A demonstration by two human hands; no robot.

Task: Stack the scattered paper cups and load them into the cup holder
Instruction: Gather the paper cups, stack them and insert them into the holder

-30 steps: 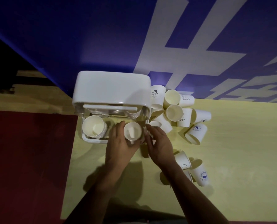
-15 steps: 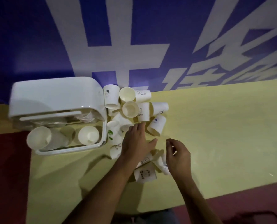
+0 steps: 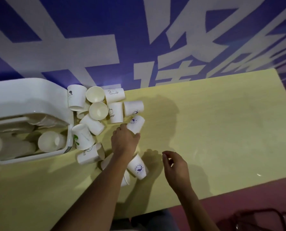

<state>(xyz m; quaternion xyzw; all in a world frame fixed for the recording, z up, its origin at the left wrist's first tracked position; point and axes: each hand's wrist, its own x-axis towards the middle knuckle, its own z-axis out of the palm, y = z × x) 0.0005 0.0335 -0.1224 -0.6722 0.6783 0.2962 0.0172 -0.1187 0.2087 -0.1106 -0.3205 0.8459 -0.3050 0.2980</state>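
White paper cups bear blue and green prints; white cup holder; pale-yellow table; blue banner, white characters.

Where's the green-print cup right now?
Head view, left of centre: the green-print cup sits beside the white cup holder's right edge, left of the left hand gripping a blue-print cup.

Blue-violet wall banner at the back, with big white characters across it, meeting the tabletop's far edge. Pale yellow tabletop with faint wood grain and a slightly rounded far right corner. Dark red floor past the near and right edges, plus a thin strip off the left edge. Black cables on the floor beyond the near right corner. Dim overall. Soft dark shadows across the tabletop's middle, one small glint close to the near edge on the right.
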